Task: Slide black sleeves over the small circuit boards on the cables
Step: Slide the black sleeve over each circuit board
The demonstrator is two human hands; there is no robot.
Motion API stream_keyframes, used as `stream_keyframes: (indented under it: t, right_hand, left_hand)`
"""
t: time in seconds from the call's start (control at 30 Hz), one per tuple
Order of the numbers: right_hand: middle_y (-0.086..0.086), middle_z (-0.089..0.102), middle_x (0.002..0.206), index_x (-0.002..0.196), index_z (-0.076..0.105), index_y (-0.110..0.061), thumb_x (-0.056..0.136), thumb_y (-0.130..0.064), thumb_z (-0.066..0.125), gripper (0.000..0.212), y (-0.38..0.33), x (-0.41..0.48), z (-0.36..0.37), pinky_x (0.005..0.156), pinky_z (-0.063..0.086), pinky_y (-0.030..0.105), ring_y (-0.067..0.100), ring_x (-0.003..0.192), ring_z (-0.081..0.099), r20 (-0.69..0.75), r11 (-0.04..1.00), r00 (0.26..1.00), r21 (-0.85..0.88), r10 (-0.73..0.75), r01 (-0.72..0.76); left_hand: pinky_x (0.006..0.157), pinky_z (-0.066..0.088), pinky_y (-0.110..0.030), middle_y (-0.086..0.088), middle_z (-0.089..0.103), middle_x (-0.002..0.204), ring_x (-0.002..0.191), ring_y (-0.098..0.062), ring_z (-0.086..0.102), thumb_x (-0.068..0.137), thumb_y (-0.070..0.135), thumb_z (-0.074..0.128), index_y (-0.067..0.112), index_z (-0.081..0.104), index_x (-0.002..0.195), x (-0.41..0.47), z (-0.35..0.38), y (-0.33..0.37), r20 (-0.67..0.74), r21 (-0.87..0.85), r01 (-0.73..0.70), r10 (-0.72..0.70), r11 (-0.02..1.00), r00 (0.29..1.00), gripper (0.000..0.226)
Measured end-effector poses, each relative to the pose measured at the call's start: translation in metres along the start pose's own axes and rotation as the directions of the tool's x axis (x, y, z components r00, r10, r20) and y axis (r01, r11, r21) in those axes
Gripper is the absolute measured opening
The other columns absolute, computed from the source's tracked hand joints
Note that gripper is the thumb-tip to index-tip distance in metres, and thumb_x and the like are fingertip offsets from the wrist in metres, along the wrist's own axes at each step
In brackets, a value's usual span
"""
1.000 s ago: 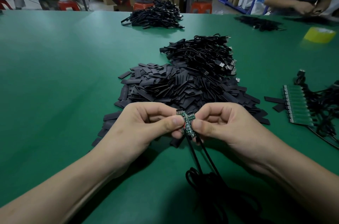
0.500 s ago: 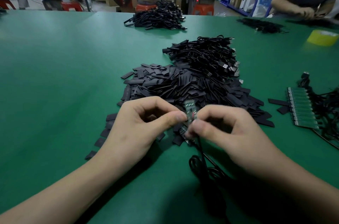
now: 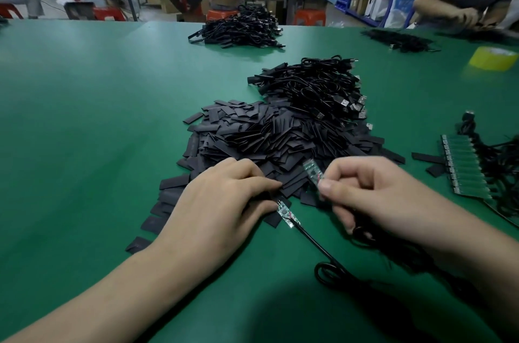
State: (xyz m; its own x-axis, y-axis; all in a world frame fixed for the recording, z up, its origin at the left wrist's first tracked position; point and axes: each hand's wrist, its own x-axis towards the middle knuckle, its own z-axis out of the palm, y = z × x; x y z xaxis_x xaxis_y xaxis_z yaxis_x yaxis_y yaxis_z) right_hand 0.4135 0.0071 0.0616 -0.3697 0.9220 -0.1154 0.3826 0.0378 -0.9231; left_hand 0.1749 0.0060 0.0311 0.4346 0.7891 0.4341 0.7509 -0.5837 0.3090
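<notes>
— So, what has changed in the last second?
— The two boards were pinched together between both hands, and now they are parted. One small green circuit board [image 3: 285, 213] lies flat on the green table mat [image 3: 84, 132], its round black cable [image 3: 311, 241] trailing back toward the person. The other green board [image 3: 312, 172], blurred, is pinched between thumb and forefinger of the right hand [image 3: 373, 196], raised above the mat.
— And the left hand [image 3: 222, 202]?
— Palm down, fingers curved onto the near edge of the heap of flat black sleeves [image 3: 266, 137], just beside the lying board. Its fingertips are hidden, so I can't tell whether it has a sleeve yet.
— Meaning?
— Probably it is picking a sleeve for the raised board. Neither board wears one.
— Room to work?
— There is open mat to the left and close to the person. On the right, a green panel of joined boards [image 3: 464, 167] with tangled cables sits near the right forearm. Behind the sleeves is a pile of coiled black USB cables [image 3: 317, 90]. Loose sleeves lie around the left wrist, easy to scatter.
</notes>
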Motion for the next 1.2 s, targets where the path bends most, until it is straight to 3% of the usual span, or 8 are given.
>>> stream_keyframes:
  t: [0.1, 0.4, 0.5, 0.67, 0.77, 0.9, 1.03, 1.2]
  right_hand:
    - [0.000, 0.064, 0.055, 0.080, 0.062, -0.023, 0.097, -0.037, 0.061, 0.022, 0.006, 0.003, 0.009, 0.053, 0.043, 0.018, 0.010, 0.048, 0.055, -0.021, 0.984, 0.999, -0.172, -0.040, 0.036]
    - [-0.004, 0.058, 0.055, 0.077, 0.064, -0.022, 0.092, -0.042, 0.063, 0.025, 0.009, 0.001, 0.018, 0.055, 0.038, 0.022, 0.006, 0.050, 0.048, -0.129, 0.957, 0.981, -0.271, -0.145, 0.106]
    - [0.002, 0.057, 0.061, 0.078, 0.064, -0.023, 0.091, -0.044, 0.063, 0.024, 0.009, 0.001, 0.018, 0.057, 0.038, 0.028, 0.008, 0.055, 0.046, -0.154, 0.954, 0.973, -0.271, -0.171, 0.124]
    - [-0.010, 0.052, 0.057, 0.079, 0.066, -0.027, 0.089, -0.045, 0.066, 0.020, 0.010, 0.001, 0.019, 0.053, 0.034, 0.019, 0.005, 0.055, 0.041, -0.212, 0.957, 0.956, -0.247, -0.204, 0.150]
    - [-0.010, 0.047, 0.058, 0.079, 0.069, -0.028, 0.089, -0.043, 0.069, 0.018, 0.009, 0.001, 0.022, 0.054, 0.032, 0.024, 0.008, 0.056, 0.039, -0.240, 0.959, 0.944, -0.220, -0.228, 0.176]
    - [-0.011, 0.041, 0.059, 0.084, 0.073, -0.026, 0.093, -0.038, 0.072, 0.015, 0.006, -0.002, 0.027, 0.052, 0.028, 0.023, 0.007, 0.056, 0.036, -0.216, 0.966, 0.945, -0.135, -0.245, 0.220]
    - [-0.004, 0.044, 0.060, 0.083, 0.073, -0.019, 0.092, -0.030, 0.075, 0.015, 0.004, -0.003, 0.030, 0.049, 0.028, 0.020, 0.008, 0.055, 0.038, -0.212, 0.974, 0.952, -0.012, -0.222, 0.225]
    - [-0.002, 0.051, 0.058, 0.083, 0.072, -0.017, 0.089, -0.033, 0.074, 0.017, 0.006, -0.002, 0.027, 0.048, 0.028, 0.020, 0.011, 0.053, 0.039, -0.269, 0.982, 0.947, 0.013, -0.178, 0.188]
  left_hand:
    - [0.081, 0.052, -0.034, 0.015, 0.065, 0.101, 0.096, -0.015, 0.060, 0.090, 0.037, 0.072, 0.029, 0.076, 0.115, 0.002, -0.002, -0.001, 0.018, 0.009, -0.029, 0.029, 1.000, 0.999, 0.027]
    - [0.067, 0.052, -0.029, 0.009, 0.072, 0.086, 0.079, -0.020, 0.068, 0.088, 0.025, 0.076, 0.022, 0.079, 0.094, 0.003, -0.006, -0.001, -0.017, 0.114, -0.104, 0.106, 0.988, 0.994, 0.007]
    - [0.068, 0.053, -0.028, 0.012, 0.072, 0.084, 0.079, -0.016, 0.069, 0.089, 0.024, 0.074, 0.024, 0.077, 0.090, 0.003, -0.005, -0.001, -0.064, 0.067, -0.040, 0.044, 0.997, 0.997, 0.003]
    - [0.068, 0.053, -0.022, 0.016, 0.069, 0.076, 0.070, -0.002, 0.065, 0.084, 0.020, 0.077, 0.026, 0.074, 0.083, 0.004, -0.006, -0.004, -0.251, -0.136, 0.124, -0.156, 0.983, 0.955, 0.007]
    - [0.057, 0.045, -0.009, 0.011, 0.069, 0.065, 0.056, -0.004, 0.063, 0.084, 0.014, 0.076, 0.027, 0.073, 0.079, 0.004, -0.008, -0.002, -0.301, -0.385, 0.188, -0.315, 0.904, 0.900, 0.014]
    - [0.053, 0.056, -0.029, -0.003, 0.075, 0.072, 0.061, -0.022, 0.071, 0.089, 0.012, 0.072, 0.020, 0.075, 0.082, 0.002, -0.006, 0.006, -0.146, -0.718, 0.204, -0.431, 0.665, 0.891, 0.011]
    - [0.055, 0.048, -0.011, -0.009, 0.076, 0.072, 0.058, -0.008, 0.068, 0.090, 0.004, 0.070, 0.008, 0.074, 0.084, 0.002, -0.002, 0.015, 0.004, -0.835, 0.243, -0.437, 0.493, 0.899, 0.008]
    - [0.056, 0.048, -0.009, -0.010, 0.076, 0.073, 0.059, -0.008, 0.069, 0.089, 0.004, 0.068, 0.003, 0.073, 0.084, 0.001, -0.003, 0.014, 0.045, -0.885, 0.243, -0.447, 0.398, 0.893, 0.007]
